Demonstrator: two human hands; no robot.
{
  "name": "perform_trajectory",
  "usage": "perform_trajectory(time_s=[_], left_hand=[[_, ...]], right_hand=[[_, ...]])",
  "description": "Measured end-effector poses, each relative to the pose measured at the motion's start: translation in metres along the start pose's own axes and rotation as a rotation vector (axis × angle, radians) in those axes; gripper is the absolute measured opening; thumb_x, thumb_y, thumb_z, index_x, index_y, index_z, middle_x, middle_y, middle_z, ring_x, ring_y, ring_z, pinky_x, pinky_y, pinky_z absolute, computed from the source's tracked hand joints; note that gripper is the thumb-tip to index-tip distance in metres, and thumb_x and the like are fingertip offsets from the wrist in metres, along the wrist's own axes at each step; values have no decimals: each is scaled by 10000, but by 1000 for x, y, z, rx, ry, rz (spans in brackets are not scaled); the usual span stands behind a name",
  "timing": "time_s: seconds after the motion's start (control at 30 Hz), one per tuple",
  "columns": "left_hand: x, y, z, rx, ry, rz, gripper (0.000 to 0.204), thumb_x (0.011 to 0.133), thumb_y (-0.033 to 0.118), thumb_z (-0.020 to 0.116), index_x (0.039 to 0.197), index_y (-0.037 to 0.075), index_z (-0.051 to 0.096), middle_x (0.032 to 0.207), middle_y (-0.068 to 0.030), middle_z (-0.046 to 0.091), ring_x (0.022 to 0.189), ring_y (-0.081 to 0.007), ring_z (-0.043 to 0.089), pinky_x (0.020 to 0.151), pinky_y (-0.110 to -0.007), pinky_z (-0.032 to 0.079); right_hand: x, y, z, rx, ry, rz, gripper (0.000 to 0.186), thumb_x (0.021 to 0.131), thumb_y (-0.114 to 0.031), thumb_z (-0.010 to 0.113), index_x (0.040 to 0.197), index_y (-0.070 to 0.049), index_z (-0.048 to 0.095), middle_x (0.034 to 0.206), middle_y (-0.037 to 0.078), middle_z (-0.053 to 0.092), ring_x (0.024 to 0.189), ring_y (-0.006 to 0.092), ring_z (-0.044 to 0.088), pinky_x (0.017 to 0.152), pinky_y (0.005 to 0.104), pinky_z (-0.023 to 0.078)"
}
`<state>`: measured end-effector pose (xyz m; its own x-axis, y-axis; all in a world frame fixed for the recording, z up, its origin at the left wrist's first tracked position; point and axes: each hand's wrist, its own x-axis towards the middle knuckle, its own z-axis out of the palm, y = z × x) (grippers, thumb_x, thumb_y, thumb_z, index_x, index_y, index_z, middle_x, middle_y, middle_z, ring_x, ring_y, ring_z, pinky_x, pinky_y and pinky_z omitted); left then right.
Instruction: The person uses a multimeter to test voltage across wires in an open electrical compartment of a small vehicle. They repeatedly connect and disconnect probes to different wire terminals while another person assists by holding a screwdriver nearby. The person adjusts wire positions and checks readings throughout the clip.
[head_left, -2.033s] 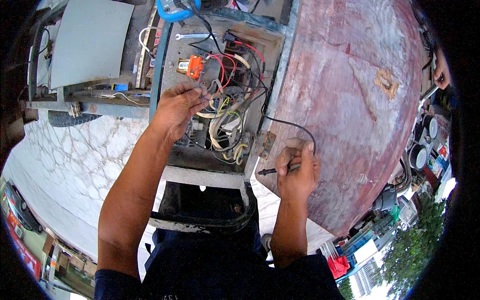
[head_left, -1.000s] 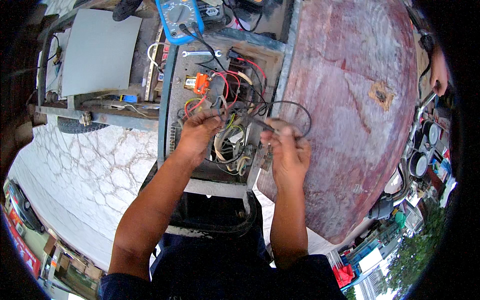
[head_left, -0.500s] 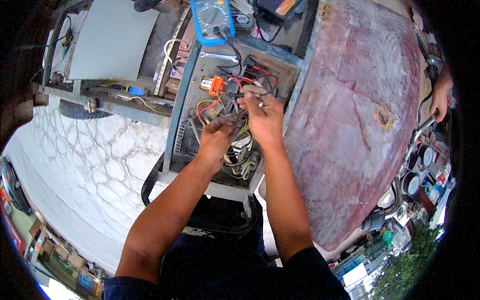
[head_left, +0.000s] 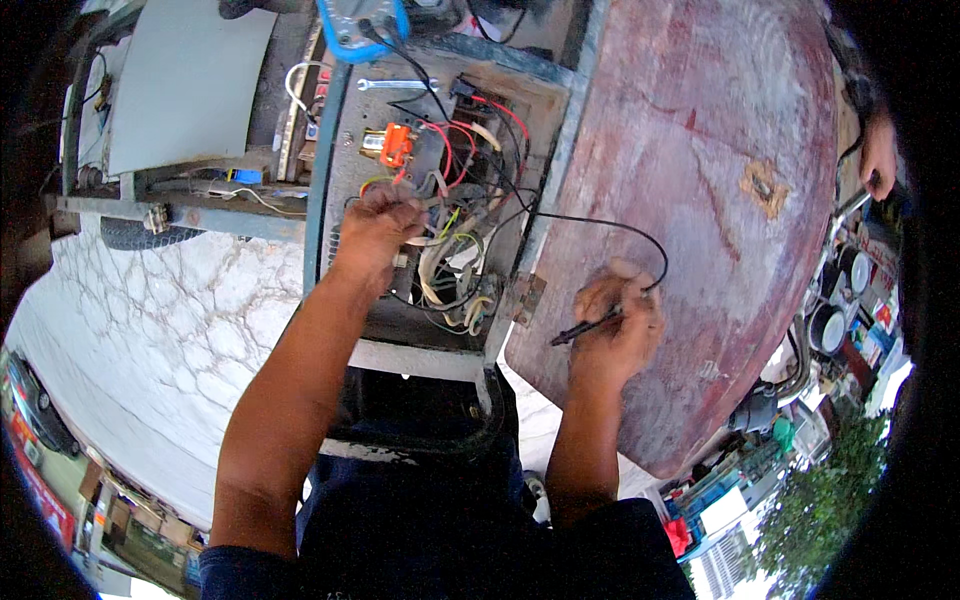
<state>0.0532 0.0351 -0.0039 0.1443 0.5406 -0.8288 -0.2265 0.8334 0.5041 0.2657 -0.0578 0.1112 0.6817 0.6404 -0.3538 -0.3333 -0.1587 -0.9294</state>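
Observation:
My right hand [head_left: 622, 325], slightly blurred, is closed around a black test probe [head_left: 585, 329] over the reddish board, its tip pointing to the lower left. A black lead [head_left: 610, 222] loops from the probe back into the metal box. The blue multimeter [head_left: 362, 28] is cut off by the top edge, with black leads plugged in. Inside the box, my left hand [head_left: 372, 232] has its fingers pinched together among wires; what lies between them is hidden. Just above those fingers is an orange-and-metal component [head_left: 397, 146] with red wires [head_left: 447, 148] beside it.
A wrench [head_left: 398, 85] lies near the top of the metal box. Tangled pale cables [head_left: 436, 275] fill its lower part. The large worn reddish board [head_left: 690, 200] stretches along the right side. Another person's hand [head_left: 879, 160] is beyond it. A grey panel [head_left: 190, 90] is at upper left.
My right hand has moved out of the box, right and down over the board, taking the black probe along. My left hand has shifted up and left. The whole view has shifted slightly.

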Motion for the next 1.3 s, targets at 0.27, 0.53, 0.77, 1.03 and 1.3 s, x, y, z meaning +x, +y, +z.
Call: perform_trajectory(time_s=[0.27, 0.53, 0.77, 1.03, 1.3], left_hand=[[2, 14, 7, 134, -35, 14, 211, 926, 123, 543, 1101, 10, 510, 1046, -135, 642, 953, -239, 641, 809, -341, 509], [1, 18, 10, 231, -35, 25, 275, 927, 178, 565, 1137, 20, 483, 1082, -131, 637, 979, -252, 653, 780, -330, 523], [9, 12, 0, 288, -69, -19, 256, 924, 147, 560, 1134, 17, 497, 1049, -134, 646, 950, -236, 653, 773, -318, 520], [7, 14, 0, 218, -90, -111, 256, 909, 111, 557, 1145, 15, 525, 1034, -122, 649, 920, -214, 634, 793, -337, 495], [6, 10, -1, 375, -145, -43, 346, 821, 26, 633, 1160, 32, 559, 1019, -69, 647, 891, -177, 616, 795, -332, 497]], right_hand=[[-33, 46, 0, 91, -1, 154, 174, 904, -99, 552, 1031, 6, 606, 765, 86, 618, 494, 100, 463, 462, 227, 368], [-9, 77, 28, 112, -93, 651, 306, 933, -258, 556, 1084, 8, 576, 822, 157, 643, 475, 91, 447, 387, 219, 294], [4, 108, 48, 118, -65, 677, 474, 978, -407, 424, 1130, 30, 529, 932, 195, 644, 519, 151, 489, 418, 240, 329], [4, 121, 54, 93, -132, 726, 530, 972, -485, 387, 1033, 16, 546, 952, 176, 652, 551, 191, 586, 408, 262, 390], [-4, 113, 36, 57, -225, 683, 585, 956, -526, 382, 1055, 22, 562, 928, 150, 621, 624, 215, 587, 507, 305, 418]])
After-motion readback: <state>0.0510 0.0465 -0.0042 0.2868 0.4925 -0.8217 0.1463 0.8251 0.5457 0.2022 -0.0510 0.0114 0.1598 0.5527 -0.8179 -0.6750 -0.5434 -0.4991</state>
